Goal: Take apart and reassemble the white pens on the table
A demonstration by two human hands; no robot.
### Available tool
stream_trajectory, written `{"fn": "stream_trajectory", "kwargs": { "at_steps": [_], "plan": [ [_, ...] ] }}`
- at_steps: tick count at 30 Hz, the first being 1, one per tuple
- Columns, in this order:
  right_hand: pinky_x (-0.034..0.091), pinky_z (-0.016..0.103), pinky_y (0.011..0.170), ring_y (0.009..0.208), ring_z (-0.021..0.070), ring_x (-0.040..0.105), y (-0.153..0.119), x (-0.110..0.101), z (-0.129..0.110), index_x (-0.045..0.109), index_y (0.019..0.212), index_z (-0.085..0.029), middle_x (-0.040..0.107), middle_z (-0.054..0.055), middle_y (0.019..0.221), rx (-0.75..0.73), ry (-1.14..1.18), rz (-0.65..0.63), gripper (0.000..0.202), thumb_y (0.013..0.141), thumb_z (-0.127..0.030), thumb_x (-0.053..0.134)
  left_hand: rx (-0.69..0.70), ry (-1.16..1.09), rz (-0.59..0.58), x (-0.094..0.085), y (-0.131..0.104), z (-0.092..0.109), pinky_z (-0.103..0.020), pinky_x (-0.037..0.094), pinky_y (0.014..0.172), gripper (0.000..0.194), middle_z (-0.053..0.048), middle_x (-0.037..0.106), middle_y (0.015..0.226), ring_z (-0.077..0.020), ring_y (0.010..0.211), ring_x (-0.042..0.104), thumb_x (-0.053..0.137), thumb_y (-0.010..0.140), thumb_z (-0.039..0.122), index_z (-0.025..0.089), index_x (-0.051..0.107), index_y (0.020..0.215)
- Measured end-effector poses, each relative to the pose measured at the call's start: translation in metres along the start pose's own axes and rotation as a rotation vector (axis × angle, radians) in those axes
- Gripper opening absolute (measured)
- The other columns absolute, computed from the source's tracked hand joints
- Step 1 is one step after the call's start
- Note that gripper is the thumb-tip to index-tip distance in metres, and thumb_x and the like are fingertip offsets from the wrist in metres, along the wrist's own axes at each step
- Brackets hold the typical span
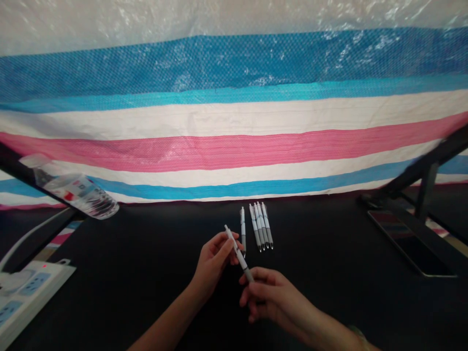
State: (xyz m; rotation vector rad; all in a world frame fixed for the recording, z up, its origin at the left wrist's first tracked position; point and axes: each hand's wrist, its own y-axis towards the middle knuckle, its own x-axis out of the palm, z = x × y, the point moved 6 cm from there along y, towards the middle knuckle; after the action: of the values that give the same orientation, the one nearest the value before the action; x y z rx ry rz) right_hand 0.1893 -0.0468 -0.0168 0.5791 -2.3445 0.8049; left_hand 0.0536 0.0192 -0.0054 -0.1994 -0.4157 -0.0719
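Four slim white pens with grey grips (261,226) are lined up side by side near the middle of the far edge of the black desk (314,239), and a matching single pen (243,229) is laid just beside them, towards the left edge; a sixth, a white-and-grey click pen (237,251), is held at a tilt above the desk and has not been laid down. Its white upper barrel is pinched in the nearly closed left hand (212,261), while its grey grip end is held between the thumb and curled fingers of the right hand (276,297)
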Motion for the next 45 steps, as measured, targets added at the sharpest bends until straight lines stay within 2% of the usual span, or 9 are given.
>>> {"fn": "stream_trajectory", "kwargs": {
  "at_steps": [4,7,11,15,20,26,30,33,45],
  "plan": [
    [0.054,0.033,0.065,0.059,0.0154,0.066,0.0007,0.0003,0.0002,0.066,0.097,-0.008,0.074,0.014,0.081,0.042,0.019,-0.007,0.047,0.083,-0.052,0.070,-0.004,-0.024,0.004,-0.0004,0.0009,0.0004,-0.020,0.044,0.053,0.028,-0.005,0.070,0.078,-0.0084,0.054,0.057,0.077,0.082,0.037,0.014,0.073,0.096],
    [0.054,0.033,0.066,0.060,0.0150,0.066,0.0014,-0.0019,0.0008,0.063,0.098,-0.010,0.075,0.012,0.083,0.034,0.019,0.008,0.039,0.079,-0.041,0.078,-0.009,-0.032,0.004,0.0008,0.0009,0.0011,-0.021,0.044,0.053,0.029,-0.005,0.070,0.077,-0.0084,0.054,0.056,0.078,0.081,0.038,0.013,0.072,0.096],
    [0.054,0.033,0.065,0.062,0.0175,0.069,0.0017,-0.0034,0.0041,0.062,0.097,-0.009,0.075,0.014,0.082,0.056,0.033,-0.011,0.041,0.088,-0.048,0.067,-0.009,-0.051,0.021,0.0004,0.0004,0.0016,-0.021,0.044,0.053,0.032,-0.005,0.071,0.077,-0.0085,0.054,0.057,0.080,0.078,0.038,0.013,0.072,0.095],
    [0.054,0.031,0.066,0.064,0.0168,0.070,0.0014,-0.0044,0.0019,0.058,0.106,-0.013,0.075,0.011,0.084,0.028,0.040,-0.006,0.037,0.084,-0.038,0.074,-0.013,-0.067,0.017,-0.0006,0.0011,0.0012,-0.021,0.044,0.053,0.031,-0.005,0.071,0.077,-0.0084,0.054,0.057,0.080,0.080,0.038,0.013,0.072,0.096],
    [0.054,0.028,0.062,0.064,0.0181,0.072,0.0011,-0.0046,0.0028,0.057,0.096,-0.011,0.074,0.012,0.079,0.064,0.044,-0.003,0.038,0.086,-0.046,0.070,-0.026,-0.087,0.041,-0.0004,0.0005,0.0029,-0.021,0.044,0.054,0.034,-0.006,0.071,0.076,-0.0093,0.056,0.056,0.082,0.076,0.038,0.012,0.073,0.095],
    [0.049,0.022,0.050,0.062,0.0177,0.071,0.0000,-0.0046,0.0043,0.054,0.099,-0.014,0.074,0.011,0.082,0.109,-0.005,-0.016,0.042,0.087,-0.052,0.066,-0.023,-0.091,0.049,-0.0006,0.0004,0.0035,-0.022,0.044,0.055,0.034,-0.006,0.071,0.076,-0.0093,0.056,0.056,0.083,0.075,0.038,0.012,0.073,0.095],
    [0.049,0.019,0.045,0.061,0.0169,0.071,-0.0003,-0.0049,0.0033,0.050,0.103,-0.018,0.074,0.009,0.088,0.094,-0.039,-0.025,0.041,0.081,-0.045,0.073,-0.016,-0.098,0.043,-0.0010,0.0016,0.0030,-0.022,0.044,0.055,0.032,-0.006,0.071,0.077,-0.0092,0.057,0.056,0.082,0.076,0.037,0.012,0.073,0.095],
    [0.048,0.018,0.041,0.057,0.0173,0.071,-0.0003,-0.0038,0.0047,0.051,0.102,-0.015,0.074,0.011,0.085,0.124,-0.044,-0.035,0.044,0.085,-0.053,0.065,-0.017,-0.104,0.051,-0.0012,0.0016,0.0028,-0.021,0.044,0.055,0.033,-0.005,0.070,0.076,-0.0092,0.057,0.056,0.083,0.076,0.038,0.012,0.074,0.095],
    [0.048,0.019,0.042,0.057,0.0172,0.072,0.0008,-0.0044,0.0057,0.046,0.106,-0.019,0.074,0.010,0.094,0.109,-0.059,-0.060,0.043,0.084,-0.049,0.067,-0.036,-0.108,0.071,-0.0026,0.0020,0.0018,-0.021,0.045,0.055,0.033,-0.006,0.071,0.077,-0.0092,0.058,0.057,0.083,0.074,0.039,0.013,0.074,0.094]
  ]
}}
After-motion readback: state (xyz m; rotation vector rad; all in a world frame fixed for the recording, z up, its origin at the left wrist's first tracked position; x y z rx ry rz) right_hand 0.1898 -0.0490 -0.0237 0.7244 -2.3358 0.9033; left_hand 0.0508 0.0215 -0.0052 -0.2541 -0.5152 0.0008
